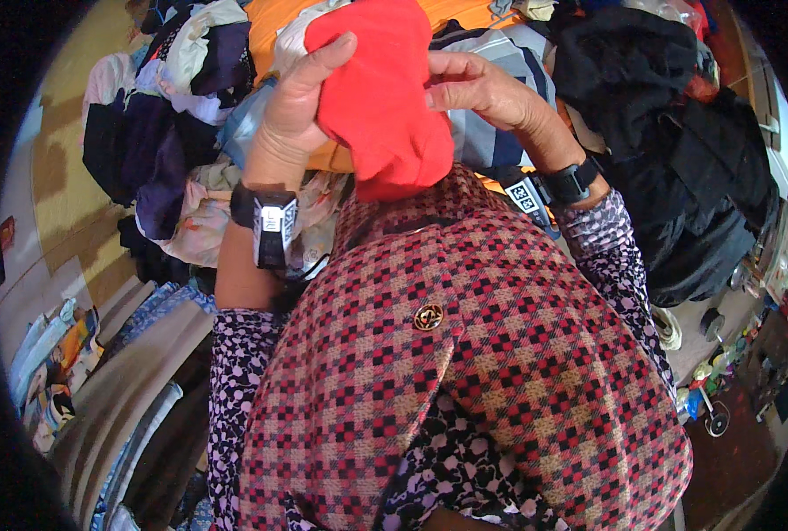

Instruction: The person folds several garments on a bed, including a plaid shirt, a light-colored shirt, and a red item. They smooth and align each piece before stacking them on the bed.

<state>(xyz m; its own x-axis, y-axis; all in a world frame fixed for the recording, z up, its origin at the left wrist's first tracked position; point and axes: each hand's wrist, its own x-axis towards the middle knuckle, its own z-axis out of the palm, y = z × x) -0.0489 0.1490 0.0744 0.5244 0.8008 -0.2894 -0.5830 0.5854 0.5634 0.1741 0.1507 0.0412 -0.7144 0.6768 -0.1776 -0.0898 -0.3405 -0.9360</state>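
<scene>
A bright red piece of folded cloth [380,99] hangs upright in front of my chest. My left hand [299,96] grips its left edge, with the thumb laid over the front and the other fingers hidden behind it. At the opposite edge, my right hand [483,89] has thumb and fingertips on the fabric. The cloth's lower end hangs just over my checked garment [427,279]. A grey, white and navy cloth [500,126] lies behind my right hand, and orange fabric [331,158] shows beneath the red piece.
Heaped dark and pale clothes [155,159] lie at the left, near a floral cloth [198,226]. To the right rises a large pile of black fabric [672,152]. Striped cloth [148,358] spreads at the lower left; small items [712,378] clutter the lower right.
</scene>
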